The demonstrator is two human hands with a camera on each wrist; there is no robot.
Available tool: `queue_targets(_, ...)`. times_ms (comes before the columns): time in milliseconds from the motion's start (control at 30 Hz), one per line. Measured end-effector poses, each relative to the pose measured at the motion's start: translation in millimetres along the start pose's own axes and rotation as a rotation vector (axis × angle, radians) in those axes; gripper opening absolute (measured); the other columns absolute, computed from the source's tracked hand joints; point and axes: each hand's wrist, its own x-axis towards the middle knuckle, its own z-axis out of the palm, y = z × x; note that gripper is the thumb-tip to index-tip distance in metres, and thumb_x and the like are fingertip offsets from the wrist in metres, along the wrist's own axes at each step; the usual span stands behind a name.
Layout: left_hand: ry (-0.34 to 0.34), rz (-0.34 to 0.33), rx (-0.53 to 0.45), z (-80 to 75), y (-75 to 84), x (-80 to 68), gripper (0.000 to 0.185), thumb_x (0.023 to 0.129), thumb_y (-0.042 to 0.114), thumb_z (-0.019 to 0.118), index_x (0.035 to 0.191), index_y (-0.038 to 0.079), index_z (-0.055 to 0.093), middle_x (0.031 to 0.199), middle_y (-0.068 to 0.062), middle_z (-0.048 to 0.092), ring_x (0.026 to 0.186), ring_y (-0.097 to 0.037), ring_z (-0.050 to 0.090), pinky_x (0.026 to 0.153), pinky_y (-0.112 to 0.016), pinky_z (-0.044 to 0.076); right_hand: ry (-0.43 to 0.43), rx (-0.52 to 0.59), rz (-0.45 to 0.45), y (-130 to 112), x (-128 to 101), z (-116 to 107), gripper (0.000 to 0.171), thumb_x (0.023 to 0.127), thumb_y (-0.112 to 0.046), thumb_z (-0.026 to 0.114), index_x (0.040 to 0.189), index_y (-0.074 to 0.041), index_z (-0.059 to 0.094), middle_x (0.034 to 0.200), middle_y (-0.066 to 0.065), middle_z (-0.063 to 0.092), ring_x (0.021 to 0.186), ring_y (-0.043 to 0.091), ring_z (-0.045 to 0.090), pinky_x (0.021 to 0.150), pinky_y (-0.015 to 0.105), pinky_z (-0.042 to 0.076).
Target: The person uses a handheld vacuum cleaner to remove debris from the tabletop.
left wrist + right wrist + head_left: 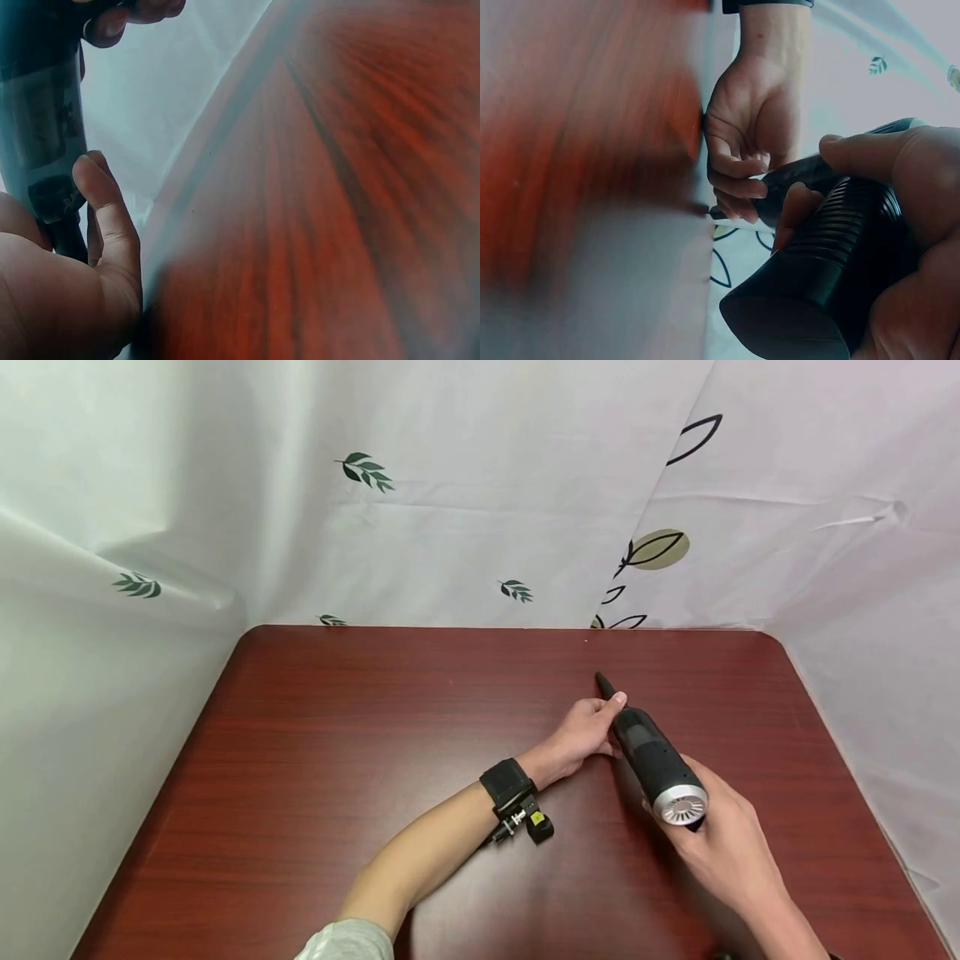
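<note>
Right hand (723,847) gripping black handheld vacuum (656,760) over red-brown desk (337,735), left hand (585,735) fingers curled round its nozzle

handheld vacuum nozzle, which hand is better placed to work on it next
Left, probably. The left hand already curls its fingers round the narrow nozzle end of the handheld vacuum, while the right hand grips the body near the vented rear, steadying it over the table.

A black handheld vacuum (651,756) with a silver vented rear end slants over the table's right half, narrow nozzle aimed toward the far edge.
</note>
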Motion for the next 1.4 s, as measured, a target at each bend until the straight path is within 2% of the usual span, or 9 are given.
queue_targets(200,0.022,0.058,-0.026,-3.1,2.6,6.2,0.040,0.113,0.039,0.054,0.109,0.002,0.068,0.080,-0.004,0.067,0.060,-0.014,0.062,0.060,-0.027,0.058,-0.015,-0.011,0.000,2.4,13.1,4.0,0.068,0.081,-0.013,0.093,0.142,-0.006,0.063,0.127,0.014,0.072,0.110,0.033,0.070,0.088,0.011,0.041)
queue_targets(333,0.035,0.084,-0.056,-7.8,5.2,10.3,0.038,0.114,0.040,0.051,0.100,0.007,0.066,0.068,-0.001,0.060,0.050,-0.011,0.052,0.060,-0.026,0.058,-0.027,-0.016,-0.010,2.5,23.0,9.4,0.070,0.082,-0.012,0.092,0.144,-0.004,0.061,0.130,0.017,0.070,0.113,0.037,0.070,0.088,0.034,0.051)
queue_targets(433,0.038,0.102,-0.072,-11.1,7.6,12.7,0.039,0.114,0.041,0.049,0.097,0.010,0.065,0.064,0.001,0.056,0.050,-0.010,0.049,0.061,-0.026,0.058,-0.033,-0.015,-0.025,3.4,30.0,13.6,0.070,0.082,-0.010,0.092,0.144,-0.002,0.060,0.130,0.020,0.069,0.113,0.040,0.069,0.085,0.053,0.052)
queue_targets(533,0.047,0.116,-0.077,-13.7,9.8,15.2,0.039,0.113,0.043,0.050,0.097,0.011,0.066,0.062,0.002,0.052,0.050,-0.010,0.046,0.062,-0.025,0.056,-0.033,-0.012,-0.036,4.6,36.3,17.4,0.070,0.082,-0.008,0.091,0.144,-0.001,0.060,0.130,0.021,0.068,0.113,0.041,0.068,0.086,0.058,0.052)
queue_targets(667,0.044,0.128,-0.086,-17.2,12.0,19.6,0.040,0.113,0.046,0.052,0.099,0.011,0.067,0.064,0.001,0.051,0.051,-0.010,0.045,0.064,-0.024,0.055,-0.033,-0.008,-0.049,5.3,44.3,20.8,0.066,0.083,-0.007,0.089,0.143,0.000,0.060,0.129,0.020,0.069,0.113,0.040,0.068,0.088,0.059,0.053)
queue_targets(733,0.027,0.135,-0.102,-18.7,12.5,22.4,0.040,0.113,0.046,0.051,0.101,0.011,0.067,0.071,0.002,0.058,0.057,-0.010,0.053,0.067,-0.024,0.056,-0.039,-0.002,-0.049,5.5,47.9,21.4,0.066,0.084,-0.008,0.088,0.143,0.000,0.060,0.129,0.021,0.068,0.114,0.040,0.067,0.088,0.060,0.053)
queue_targets(833,0.011,0.143,-0.122,-20.5,12.6,26.3,0.041,0.113,0.046,0.051,0.102,0.010,0.068,0.073,0.000,0.060,0.058,-0.011,0.054,0.068,-0.024,0.057,-0.043,0.003,-0.051,5.7,52.2,22.0,0.065,0.085,-0.008,0.088,0.143,0.001,0.060,0.129,0.022,0.068,0.113,0.041,0.067,0.088,0.061,0.053)
queue_targets(1033,-0.004,0.141,-0.147,-24.2,12.9,30.8,0.043,0.113,0.045,0.050,0.110,0.007,0.069,0.091,-0.002,0.071,0.077,-0.013,0.068,0.072,-0.027,0.060,-0.042,0.004,-0.053,5.6,58.0,23.3,0.063,0.084,-0.008,0.089,0.140,0.001,0.061,0.126,0.020,0.069,0.111,0.039,0.068,0.089,0.059,0.054)
queue_targets(1400,-0.018,0.140,-0.159,-30.0,14.3,35.4,0.051,0.112,0.050,0.050,0.128,0.004,0.066,0.102,-0.003,0.073,0.090,-0.013,0.071,0.082,-0.029,0.060,-0.056,-0.002,-0.040,5.0,71.4,27.4,0.059,0.086,-0.009,0.086,0.139,0.001,0.061,0.126,0.021,0.069,0.112,0.041,0.068,0.091,0.062,0.053)
